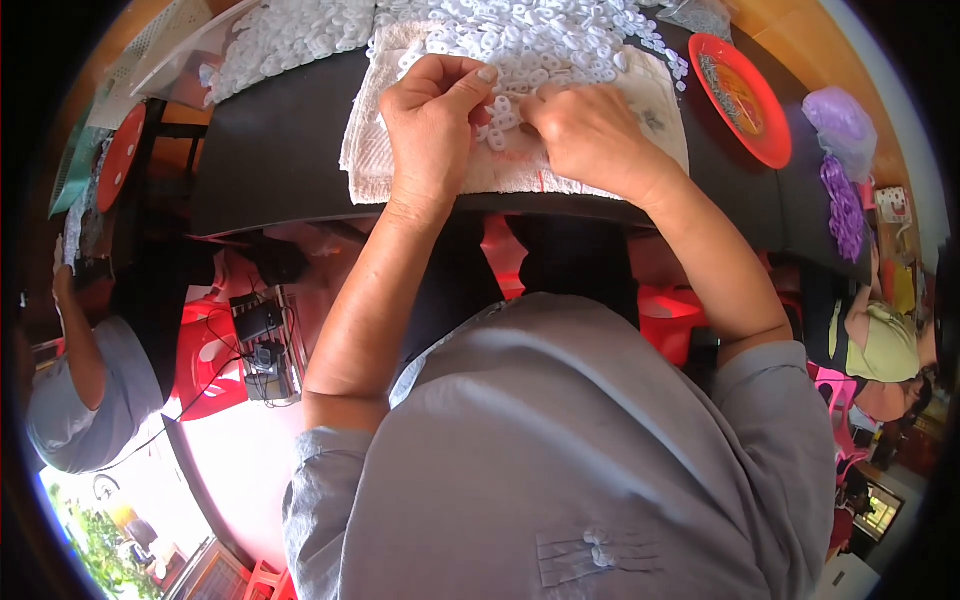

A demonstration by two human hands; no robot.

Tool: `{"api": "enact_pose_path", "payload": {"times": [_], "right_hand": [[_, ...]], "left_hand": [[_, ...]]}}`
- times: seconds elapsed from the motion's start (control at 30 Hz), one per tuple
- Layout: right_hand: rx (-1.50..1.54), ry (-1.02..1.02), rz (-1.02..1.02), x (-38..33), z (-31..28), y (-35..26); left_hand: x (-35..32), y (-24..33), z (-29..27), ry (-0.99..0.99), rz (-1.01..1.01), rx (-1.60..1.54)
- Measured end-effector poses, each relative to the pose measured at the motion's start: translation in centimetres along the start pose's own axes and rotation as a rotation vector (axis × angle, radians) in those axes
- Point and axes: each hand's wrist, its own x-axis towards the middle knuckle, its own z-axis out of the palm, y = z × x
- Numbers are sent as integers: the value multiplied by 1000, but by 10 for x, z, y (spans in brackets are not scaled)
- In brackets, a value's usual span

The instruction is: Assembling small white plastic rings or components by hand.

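Small white plastic pieces with holes (540,40) lie in a heap along the far side of a white towel (645,110). My left hand (430,125) is raised over the towel's left half, thumb and fingers pinched together; whatever they hold is hidden. Over the right half, my right hand (590,135) has its fingers curled down at the edge of the pieces, and its fingertips are mostly hidden. Between the two hands sits a small loose group of the white pieces (497,128).
The towel rests on a black table (270,150). An orange-red plate (770,140) of small metal parts stands at right. Beyond it hang a clear bag (838,115) and purple strands (843,205). Other people sit at left and right. Red stools (668,315) stand below.
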Motion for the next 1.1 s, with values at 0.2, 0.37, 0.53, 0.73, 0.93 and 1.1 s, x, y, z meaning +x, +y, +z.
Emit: {"api": "enact_pose_path", "payload": {"times": [0.2,0.37,0.53,0.73,0.93,1.1], "right_hand": [[177,209,8,-3,7,17],[1051,144,294,-3,-8,19],[1409,70,376,-8,-9,16],[1471,33,441,-11,-14,13],[1568,-61,380,-11,-16,13],[1531,244,487,-10,-3,8]], "left_hand": [[0,-7,-1,-109,40,103],[-6,-14,2,-344,222,246],[-11,-13,5,-334,248,246],[-14,-12,7,-287,368,437],[-16,-11,6,-266,511,483],[-10,1,5,-118,462,439]]}}
